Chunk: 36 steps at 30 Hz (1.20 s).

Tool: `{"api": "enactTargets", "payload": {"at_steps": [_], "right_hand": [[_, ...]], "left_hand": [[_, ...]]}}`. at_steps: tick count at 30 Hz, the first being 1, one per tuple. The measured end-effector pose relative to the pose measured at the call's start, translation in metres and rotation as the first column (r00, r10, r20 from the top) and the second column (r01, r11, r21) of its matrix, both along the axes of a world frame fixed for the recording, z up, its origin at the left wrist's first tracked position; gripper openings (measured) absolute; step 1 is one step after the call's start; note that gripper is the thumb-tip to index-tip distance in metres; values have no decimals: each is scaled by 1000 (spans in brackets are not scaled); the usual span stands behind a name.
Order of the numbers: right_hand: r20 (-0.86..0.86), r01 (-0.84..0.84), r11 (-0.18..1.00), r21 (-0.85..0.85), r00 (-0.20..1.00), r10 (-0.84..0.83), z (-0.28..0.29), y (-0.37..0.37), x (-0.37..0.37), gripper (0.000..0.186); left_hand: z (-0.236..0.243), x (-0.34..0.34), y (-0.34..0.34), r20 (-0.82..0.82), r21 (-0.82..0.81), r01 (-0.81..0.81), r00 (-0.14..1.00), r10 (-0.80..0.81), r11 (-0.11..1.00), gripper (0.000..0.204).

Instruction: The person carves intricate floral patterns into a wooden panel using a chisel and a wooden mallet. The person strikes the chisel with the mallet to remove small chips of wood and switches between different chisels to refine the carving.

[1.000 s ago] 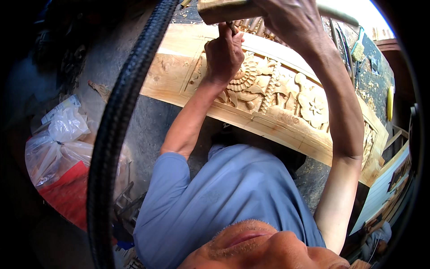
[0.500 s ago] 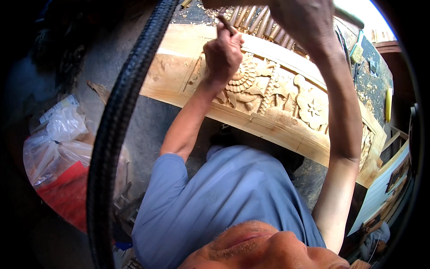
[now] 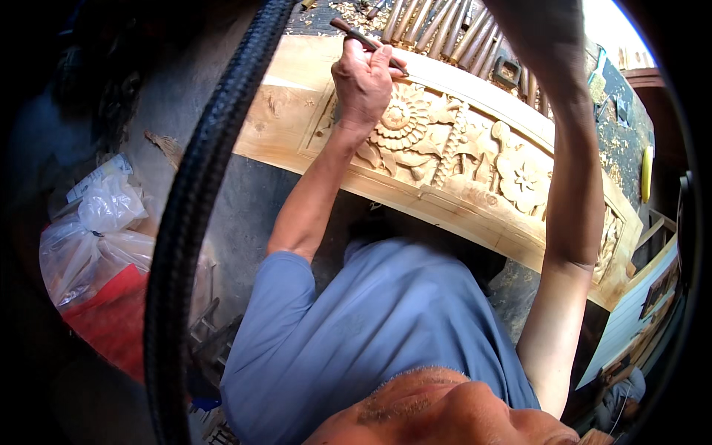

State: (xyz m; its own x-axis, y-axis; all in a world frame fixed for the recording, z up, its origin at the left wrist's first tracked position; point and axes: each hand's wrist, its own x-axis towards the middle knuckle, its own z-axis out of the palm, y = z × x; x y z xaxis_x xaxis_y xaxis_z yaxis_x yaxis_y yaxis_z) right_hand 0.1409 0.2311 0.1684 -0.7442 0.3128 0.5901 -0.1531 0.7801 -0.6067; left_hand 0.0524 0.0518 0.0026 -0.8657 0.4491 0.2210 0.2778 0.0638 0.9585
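Under our left hand (image 3: 363, 83), pinching chisel (image 3: 363, 37): carved board (image 3: 437, 144). Beyond same hand, tools (image 3: 445, 30). Right hand (image 3: 540, 33) blurred; grip we cannot tell.

Before us lies a pale wooden panel (image 3: 454, 152), carved with flowers. Our slim dark tool (image 3: 358, 35) slants over its far edge.

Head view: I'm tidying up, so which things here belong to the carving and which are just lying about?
Belong to the carving:
- carved wooden panel
- slim dark tool in the left hand
- probably the wooden-handled tools

Apparently just lying about:
- clear plastic bag
- yellow object
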Motion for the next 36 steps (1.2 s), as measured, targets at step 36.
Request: {"api": "enactTargets", "payload": {"at_steps": [36], "right_hand": [[-339,80,992,-101,934,-110,-1,-12,8,22]], "left_hand": [[0,10,7,-37,-41,-1,999,-1,999,15]]}}
